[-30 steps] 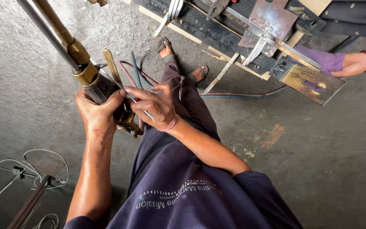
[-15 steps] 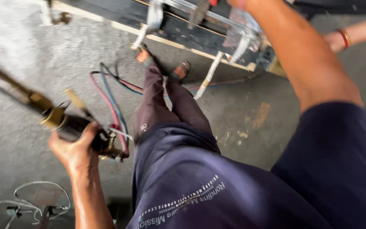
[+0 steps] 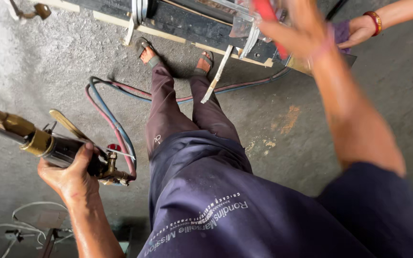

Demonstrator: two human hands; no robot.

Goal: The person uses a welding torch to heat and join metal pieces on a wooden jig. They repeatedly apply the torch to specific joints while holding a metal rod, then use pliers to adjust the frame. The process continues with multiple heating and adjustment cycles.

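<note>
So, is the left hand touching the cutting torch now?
Touching. The head view shows the left hand wrapped around the dark handle of the cutting torch, with the thumb lying over its top and no gap visible.

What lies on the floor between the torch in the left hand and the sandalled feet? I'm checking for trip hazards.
In the head view, looping red and blue hoses cross the concrete floor between the torch and the feet.

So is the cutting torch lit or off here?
Cannot tell. The left hand grips the torch by its dark handle, but the nozzle end runs out of frame at the left, and no flame or glow shows.
</note>
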